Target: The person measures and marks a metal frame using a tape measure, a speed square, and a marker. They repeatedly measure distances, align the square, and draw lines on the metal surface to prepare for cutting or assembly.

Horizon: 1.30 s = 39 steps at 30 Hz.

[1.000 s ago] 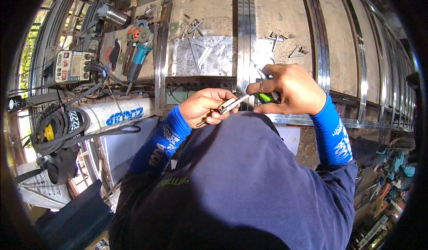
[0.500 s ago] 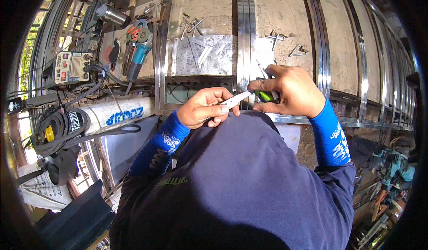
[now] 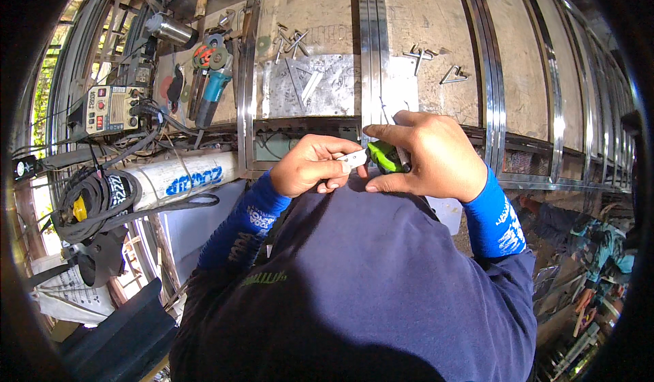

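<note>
Close to my body, my left hand (image 3: 310, 167) pinches a short, flat, pale metal strip (image 3: 354, 158) between thumb and fingers. My right hand (image 3: 436, 149) curls around a bright green and black tape measure (image 3: 385, 157), which is partly hidden by the fingers. The strip's free end meets the tape measure or lies just beside it; I cannot tell which. A thin pointed tool (image 3: 386, 113) sticks out past the right fingers, its other end hidden. Both hands are above the near edge of a shiny metal frame (image 3: 371, 48).
Bent metal pieces (image 3: 291, 43) and more of them (image 3: 419, 58) lie on the wooden board. A metal sheet (image 3: 279, 85) is beneath the frame. Left are an angle grinder (image 3: 212, 96), a welding machine (image 3: 112, 109) and a white cylinder (image 3: 184, 177). Another person (image 3: 603, 246) is at far right.
My right hand has moved left and slightly down, bringing the tape measure up to the strip. My left hand stays nearly in place, with less of the strip showing.
</note>
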Motion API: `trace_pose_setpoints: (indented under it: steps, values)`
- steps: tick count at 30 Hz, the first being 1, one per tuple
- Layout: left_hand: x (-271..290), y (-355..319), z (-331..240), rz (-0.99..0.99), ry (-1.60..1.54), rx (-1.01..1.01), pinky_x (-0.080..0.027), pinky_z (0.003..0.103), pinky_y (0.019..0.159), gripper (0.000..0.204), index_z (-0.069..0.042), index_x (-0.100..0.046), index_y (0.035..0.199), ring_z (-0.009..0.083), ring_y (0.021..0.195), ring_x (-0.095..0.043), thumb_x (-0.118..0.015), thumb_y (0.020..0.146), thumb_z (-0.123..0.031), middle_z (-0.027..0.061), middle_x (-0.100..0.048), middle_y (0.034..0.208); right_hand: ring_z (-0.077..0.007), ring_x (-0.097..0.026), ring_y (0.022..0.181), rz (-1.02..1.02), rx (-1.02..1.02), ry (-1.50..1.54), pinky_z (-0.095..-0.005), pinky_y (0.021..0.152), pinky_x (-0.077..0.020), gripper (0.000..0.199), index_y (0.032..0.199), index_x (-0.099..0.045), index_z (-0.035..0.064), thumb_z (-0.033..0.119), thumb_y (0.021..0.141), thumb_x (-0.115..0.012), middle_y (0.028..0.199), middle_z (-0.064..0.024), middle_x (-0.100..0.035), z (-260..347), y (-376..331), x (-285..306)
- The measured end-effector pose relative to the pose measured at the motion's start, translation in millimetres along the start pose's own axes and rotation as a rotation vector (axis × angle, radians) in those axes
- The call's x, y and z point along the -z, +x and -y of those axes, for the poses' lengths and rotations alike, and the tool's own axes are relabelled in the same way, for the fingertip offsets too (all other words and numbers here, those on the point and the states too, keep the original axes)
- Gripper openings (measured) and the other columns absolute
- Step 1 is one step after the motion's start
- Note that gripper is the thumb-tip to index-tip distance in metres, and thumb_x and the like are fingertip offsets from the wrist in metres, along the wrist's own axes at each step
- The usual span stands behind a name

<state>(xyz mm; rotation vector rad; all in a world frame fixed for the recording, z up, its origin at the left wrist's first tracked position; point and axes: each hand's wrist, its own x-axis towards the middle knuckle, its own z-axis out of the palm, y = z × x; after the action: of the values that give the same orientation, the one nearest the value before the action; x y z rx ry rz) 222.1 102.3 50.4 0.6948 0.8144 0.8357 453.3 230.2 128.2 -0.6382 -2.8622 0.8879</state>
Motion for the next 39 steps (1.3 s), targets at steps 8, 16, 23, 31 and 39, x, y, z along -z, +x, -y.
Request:
trace_pose_setpoints:
  steps: [8, 16, 23, 31, 39]
  values:
    - [11.4, -3.0, 3.8, 0.123, -0.082, 0.121, -0.043, 0.022, 0.049, 0.042, 0.008, -0.056, 0.136, 0.0106, 0.063, -0.054, -0.058, 0.096, -0.005, 0.0192, -0.069, 0.107, -0.0387, -0.073, 0.088, 0.122, -0.107, 0.295, -0.0443, 0.080, -0.0566, 0.067, 0.111, -0.075, 0.0036, 0.054, 0.069, -0.086, 0.092, -0.0197, -0.075, -8.5, -13.4, -21.2]
    - [8.8, -3.2, -17.7, 0.169, 0.216, 0.286, -0.043, 0.021, 0.054, 0.045, 0.000, -0.060, 0.140, 0.0035, 0.065, -0.050, -0.057, 0.096, -0.003, 0.0043, -0.071, 0.098, -0.0380, -0.070, 0.099, -0.041, -0.023, 0.508, -0.0442, 0.088, -0.0549, 0.065, 0.112, -0.073, 0.0009, 0.044, 0.068, -0.092, 0.108, -0.0195, -0.073, -7.5, -36.5, -36.9]
    - [13.1, 4.3, -29.3, 0.201, 0.360, 0.369, -0.041, 0.021, 0.052, 0.042, 0.002, -0.062, 0.137, 0.0053, 0.060, -0.048, -0.059, 0.096, -0.005, 0.0086, -0.073, 0.105, -0.0356, -0.068, 0.093, -0.078, -0.120, 0.515, -0.0408, 0.085, -0.0539, 0.066, 0.115, -0.072, 0.0025, 0.042, 0.067, -0.093, 0.102, -0.0162, -0.071, 0.4, -49.2, -43.3]
    - [11.7, 2.9, -29.6, 0.176, 0.412, 0.393, -0.044, 0.022, 0.054, 0.039, -0.003, -0.068, 0.132, 0.0032, 0.063, -0.052, -0.061, 0.093, -0.007, 0.0009, -0.075, 0.094, -0.0202, -0.069, 0.098, -0.589, -0.140, 0.759, -0.0341, 0.088, -0.0537, 0.047, 0.135, -0.060, -0.0031, 0.015, 0.094, -0.072, 0.112, -0.0156, -0.070, 10.7, -55.8, -61.4]
    - [5.5, -6.4, -30.7, 0.228, 0.768, 0.000, -0.055, 0.031, 0.085, 0.040, 0.002, -0.064, 0.132, 0.0195, 0.093, -0.072, -0.061, 0.094, -0.011, 0.0190, -0.075, 0.108, -0.0284, -0.070, 0.078, -0.511, 0.225, 0.700, -0.0377, 0.072, -0.0554, 0.027, 0.109, -0.073, -0.0021, 0.005, 0.083, -0.077, 0.090, -0.0147, -0.071, 19.0, -59.7, -57.9]
